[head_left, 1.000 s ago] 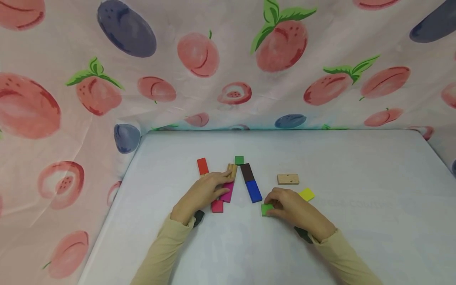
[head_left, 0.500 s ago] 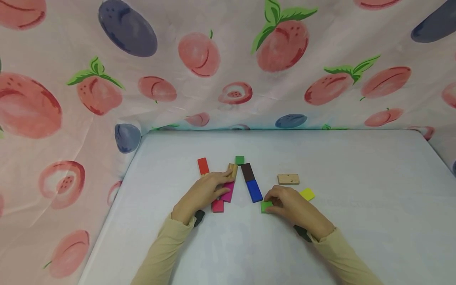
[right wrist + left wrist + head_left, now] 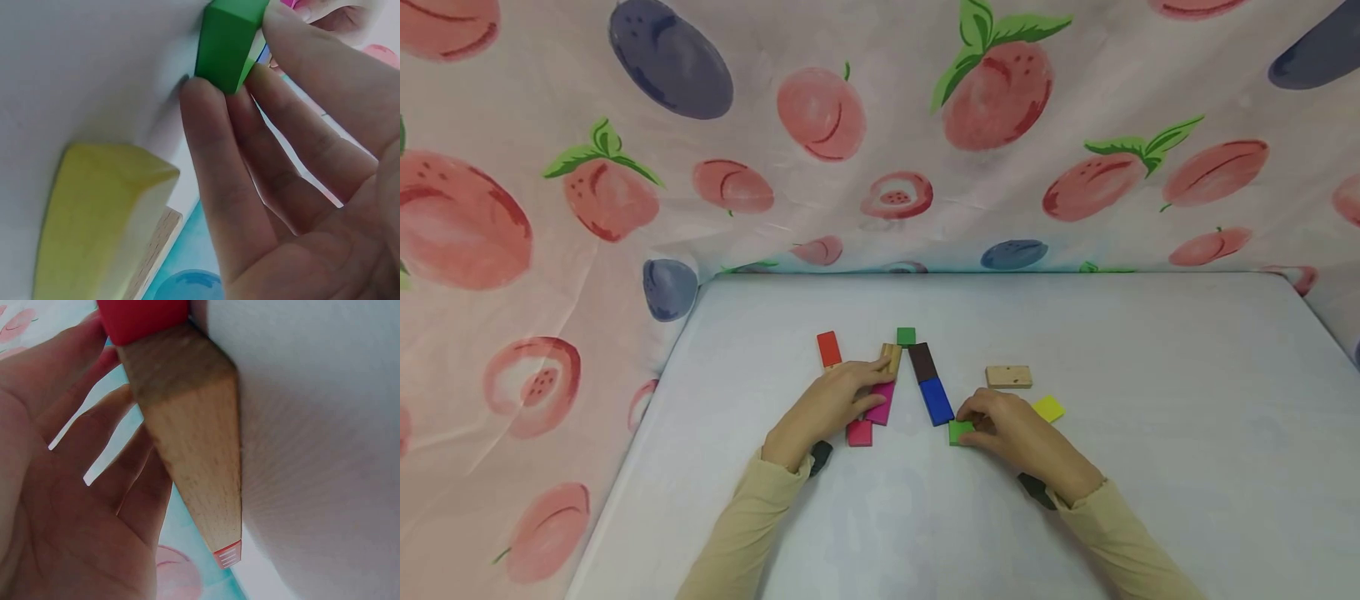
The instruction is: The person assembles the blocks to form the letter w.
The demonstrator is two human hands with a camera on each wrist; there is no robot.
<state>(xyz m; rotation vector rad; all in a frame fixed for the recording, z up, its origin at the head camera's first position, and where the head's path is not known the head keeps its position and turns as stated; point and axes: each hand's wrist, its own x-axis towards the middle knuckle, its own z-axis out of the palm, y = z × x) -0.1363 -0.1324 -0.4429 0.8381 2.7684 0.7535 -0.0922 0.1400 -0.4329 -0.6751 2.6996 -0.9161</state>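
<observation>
Head view, surface: We see a pale desk [image 3: 1150, 433] with a fruit-printed cloth [image 3: 1000, 167] hung behind it and along its left edge.
Head view, blocks: Small flat coloured blocks lie near the middle of the desk in two slanting rows that meet toward the far edge at a dark green block [image 3: 906, 336].
Head view, left row: A light wood block [image 3: 891, 357], a magenta block [image 3: 880, 403] and a red block [image 3: 859, 432] run toward the near edge; an orange-red block [image 3: 828, 348] lies just to their left.
Head view, right row: A brown block [image 3: 922, 362] touches a blue block [image 3: 936, 401].
Head view, right hand: Our right hand [image 3: 1011, 432] pinches a bright green block [image 3: 959, 432] lying just nearer than the blue one.
Head view, left hand: Our left hand [image 3: 835, 402] lies flat, fingers straight, over the left row.
Head view, right side: A yellow block [image 3: 1048, 408] sits beside the right hand; a plain wood block [image 3: 1008, 377] lies beyond it.
Left wrist view: The open palm hovers beside a wood block capped by red; the fingers are spread and clasp nothing.
Right wrist view: Thumb and fingertips [image 3: 206, 100] clamp the bright green block against the desk; the yellow block lies close by.
</observation>
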